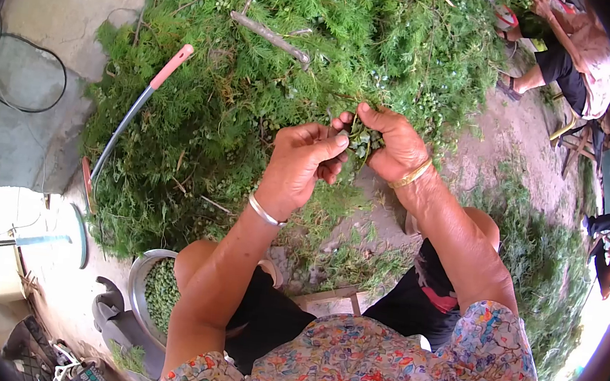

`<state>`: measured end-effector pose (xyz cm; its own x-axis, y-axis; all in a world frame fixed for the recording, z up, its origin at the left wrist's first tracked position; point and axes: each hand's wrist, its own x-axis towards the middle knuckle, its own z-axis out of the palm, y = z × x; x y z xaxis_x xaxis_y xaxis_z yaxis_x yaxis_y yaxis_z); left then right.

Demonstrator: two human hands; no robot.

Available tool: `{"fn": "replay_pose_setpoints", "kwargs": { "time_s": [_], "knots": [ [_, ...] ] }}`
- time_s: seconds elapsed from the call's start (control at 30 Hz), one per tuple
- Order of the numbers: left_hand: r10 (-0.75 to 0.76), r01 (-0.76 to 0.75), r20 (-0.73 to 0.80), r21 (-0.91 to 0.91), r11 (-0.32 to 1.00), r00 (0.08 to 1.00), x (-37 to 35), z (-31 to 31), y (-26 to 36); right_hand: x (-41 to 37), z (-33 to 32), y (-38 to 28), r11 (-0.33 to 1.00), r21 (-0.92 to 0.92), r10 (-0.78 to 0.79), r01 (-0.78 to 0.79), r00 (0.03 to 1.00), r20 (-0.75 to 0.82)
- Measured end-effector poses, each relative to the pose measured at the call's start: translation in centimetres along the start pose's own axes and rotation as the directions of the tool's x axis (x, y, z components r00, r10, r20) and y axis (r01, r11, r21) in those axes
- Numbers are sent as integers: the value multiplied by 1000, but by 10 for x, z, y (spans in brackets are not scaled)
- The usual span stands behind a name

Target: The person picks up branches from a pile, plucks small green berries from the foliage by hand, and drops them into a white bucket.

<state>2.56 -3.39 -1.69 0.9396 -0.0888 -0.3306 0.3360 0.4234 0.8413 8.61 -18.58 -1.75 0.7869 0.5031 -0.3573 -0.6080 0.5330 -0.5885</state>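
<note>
In front of my chest, my left hand (302, 157) and my right hand (395, 144) are close together. Between them is an evergreen sprig (360, 138) with small green cones. The right hand's fingers curl round it, thumb pointing up. My left thumb and fingers pinch at the near side of the same sprig; their tips are partly hidden. A large heap of cut evergreen branches (200, 136) lies beneath and beyond both hands. By my left knee stands a metal basin (136, 277) holding many loose green cones (160, 298).
A pink-handled tool with a long curved shaft (127, 118) lies on the heap's left side. A bare stick (270, 38) rests on top. Another person (581, 63) sits at the upper right. A black cable (62, 86) loops at the left, above a round-based stand (77, 235).
</note>
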Motion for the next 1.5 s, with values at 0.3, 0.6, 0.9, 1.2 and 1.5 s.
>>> {"fn": "replay_pose_setpoints", "kwargs": {
  "time_s": [0.3,0.6,0.9,1.2,1.5],
  "knots": [
    [-48,49,12,-111,993,999,-2,-2,2,0,2,4,999,-30,15,-13,998,54],
    [85,-85,19,-44,995,996,-5,-10,15,3,-1,4,985,-171,12,-30,994,-107],
    [108,-5,211,-438,899,971,-2,-22,15,1,0,-4,992,-77,96,-101,994,-59],
    [76,-70,29,-169,983,997,-6,-9,9,-3,2,-1,990,-138,13,4,993,121],
    [8,5,67,-190,982,998,-6,-6,5,-3,4,3,979,-204,-18,21,1000,15]
  ]
}}
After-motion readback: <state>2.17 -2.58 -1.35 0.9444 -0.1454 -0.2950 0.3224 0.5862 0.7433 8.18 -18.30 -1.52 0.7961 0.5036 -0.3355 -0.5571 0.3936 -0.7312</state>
